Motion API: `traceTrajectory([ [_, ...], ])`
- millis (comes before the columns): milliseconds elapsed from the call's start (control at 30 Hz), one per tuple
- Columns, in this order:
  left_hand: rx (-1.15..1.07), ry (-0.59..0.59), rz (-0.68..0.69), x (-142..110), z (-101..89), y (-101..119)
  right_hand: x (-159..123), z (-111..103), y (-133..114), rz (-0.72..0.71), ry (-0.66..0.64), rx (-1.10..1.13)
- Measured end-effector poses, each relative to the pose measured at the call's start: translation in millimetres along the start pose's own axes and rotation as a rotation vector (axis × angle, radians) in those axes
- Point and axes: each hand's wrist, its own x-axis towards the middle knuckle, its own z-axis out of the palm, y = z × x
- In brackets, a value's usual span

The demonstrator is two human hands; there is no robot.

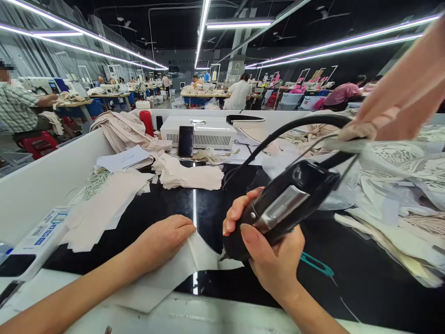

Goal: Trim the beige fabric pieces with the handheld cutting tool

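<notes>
My right hand [269,253] is wrapped round a black handheld tool [278,208] with a silver panel and a thick black cord [278,134] curving up and away. The tool's tip points down at a cream fabric piece [205,253] on the glossy black table [167,204]. My left hand [163,239] lies on that fabric with its fingers together and curled slightly, pressing it flat just left of the tool tip.
Stacks of cream fabric pieces [187,174], papers [123,159], a white box machine [205,131] with a phone [186,141] leaning on it, a red spool [147,121]. Lace and wrapped fabric [396,185] pile at right. Teal snips [316,264] lie nearby. Another person's arm [406,93] reaches in top right.
</notes>
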Motion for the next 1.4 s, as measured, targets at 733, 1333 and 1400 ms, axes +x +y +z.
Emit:
traceTrajectory([
  [733,0.06,0.056,0.104,-18,10.4,3,23,10,6,0.003,0.087,0.047],
  [1333,-0.041,0.06,0.081,-15,6.9,7,41,36,43,-0.031,0.062,0.137],
  [1400,-0.048,0.051,0.078,-15,5.7,7,40,36,44,-0.034,0.063,0.12],
])
